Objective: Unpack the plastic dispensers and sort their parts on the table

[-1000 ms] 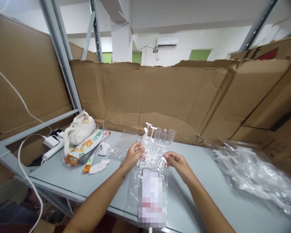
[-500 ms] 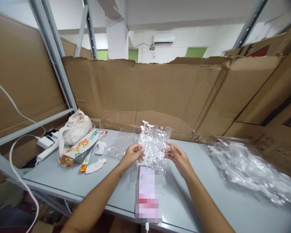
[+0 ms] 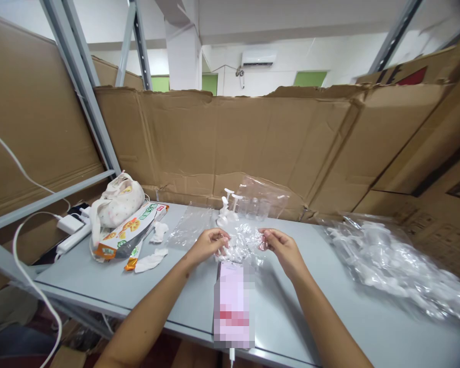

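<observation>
Both hands pinching one clear plastic bag (image 3: 242,244), left hand (image 3: 208,245) and right hand (image 3: 281,247) each closed on a top edge, mouth pulled apart just behind the phone (image 3: 233,301). White plastic bits bunched inside. Probably best keeping the grip up at the rim and pulling evenly, otherwise thin film like that just stretches or tears. Little pump tops (image 3: 227,206) and clear jars (image 3: 256,208) well behind the phone, by the cardboard wall (image 3: 253,138). Big heap of bagged parts (image 3: 391,260) off right of the phone, snack packet (image 3: 128,232) off left.
</observation>
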